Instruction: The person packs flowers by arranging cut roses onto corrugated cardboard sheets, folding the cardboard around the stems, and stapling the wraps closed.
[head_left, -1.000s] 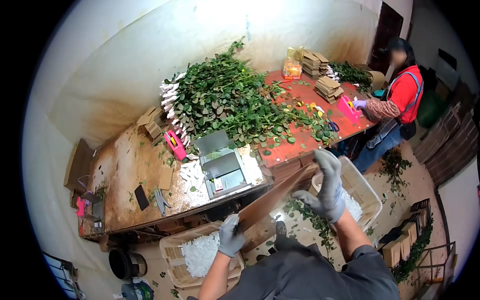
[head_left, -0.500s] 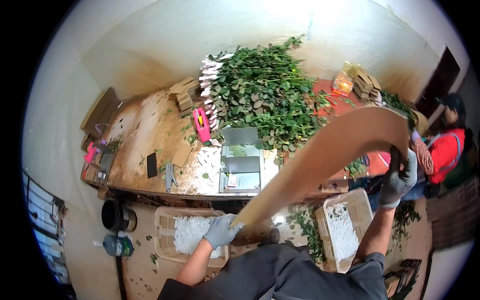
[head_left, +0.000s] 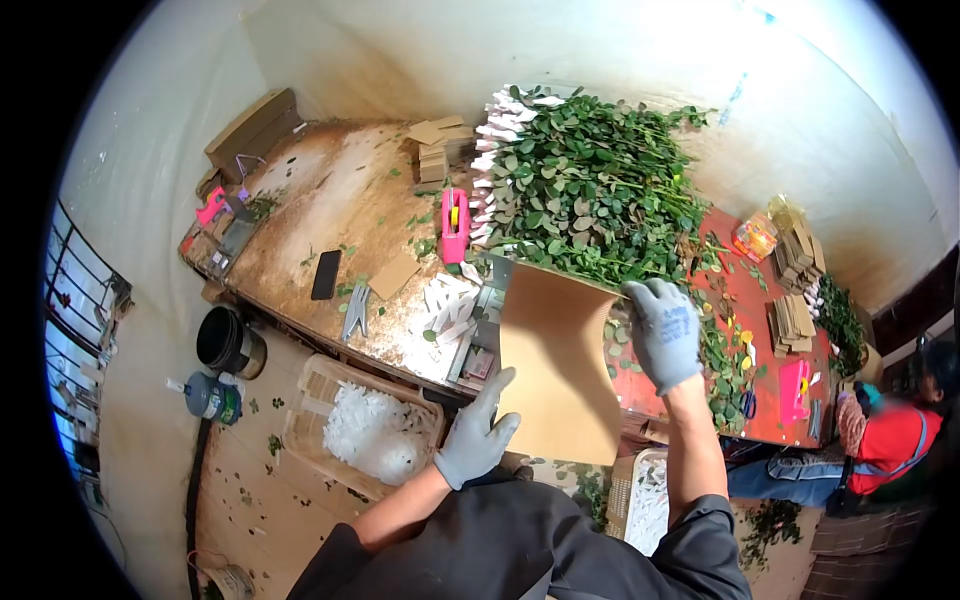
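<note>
A curved sheet of brown cardboard (head_left: 555, 375) hangs between my hands, over the front edge of the table and the metal box (head_left: 478, 345). My right hand (head_left: 665, 335), in a grey glove, grips the sheet's upper right corner with its fingers bent. At the sheet's left edge is my left hand (head_left: 478, 435), also gloved, its thumb and fingers apart and the palm beside the cardboard. Beyond the sheet lies a large pile of leafy green stems (head_left: 600, 190) with white-wrapped ends. A pink tape dispenser (head_left: 455, 225) stands left of the pile.
On the wooden table (head_left: 350, 180) are a black phone (head_left: 326, 275), a grey clamp (head_left: 356, 311) and stacked cardboard pieces (head_left: 440, 150). Baskets of white pieces (head_left: 375, 435) stand below. A person in red (head_left: 890, 445) is at the right, by the red tabletop (head_left: 745, 385).
The cardboard has swung from a long arch reaching right to a hanging sheet in front of me. My right hand moved left, and my left hand's fingers opened. The view shifted.
</note>
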